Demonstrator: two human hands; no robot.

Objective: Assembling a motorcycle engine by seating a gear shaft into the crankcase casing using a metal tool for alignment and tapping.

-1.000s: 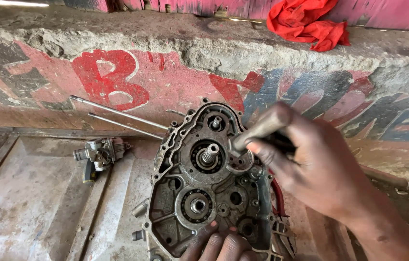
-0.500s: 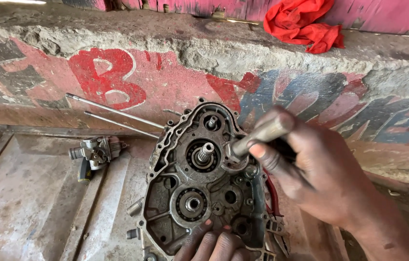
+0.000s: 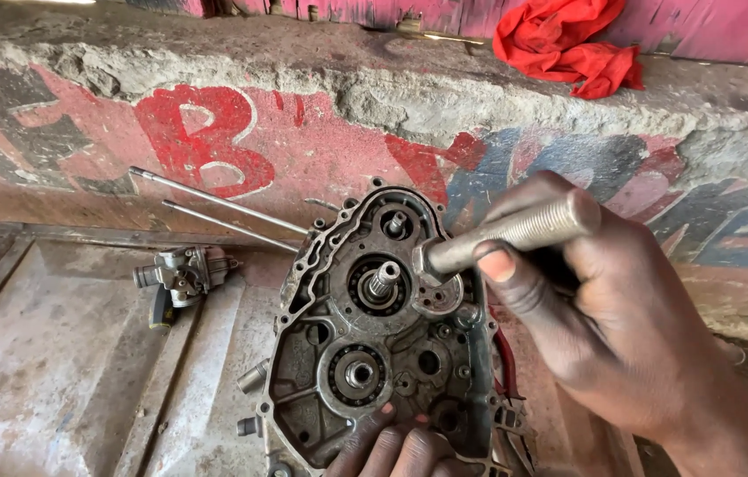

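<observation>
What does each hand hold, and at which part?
The right hand grips a metal socket tool by its shaft. The left hand fingers press the engine crankcase at its lower edge.

right hand (image 3: 621, 327) gripping socket tool (image 3: 502, 237), engine case (image 3: 374, 344)

The right hand (image 3: 630, 327) is reaching in from the lower right, fingers curling closed in a tight grip, thumb (image 3: 515, 283) pressing along the front. The left hand (image 3: 396, 450) is showing only its fingertips at the bottom edge, lying flat and pressing down.
</observation>
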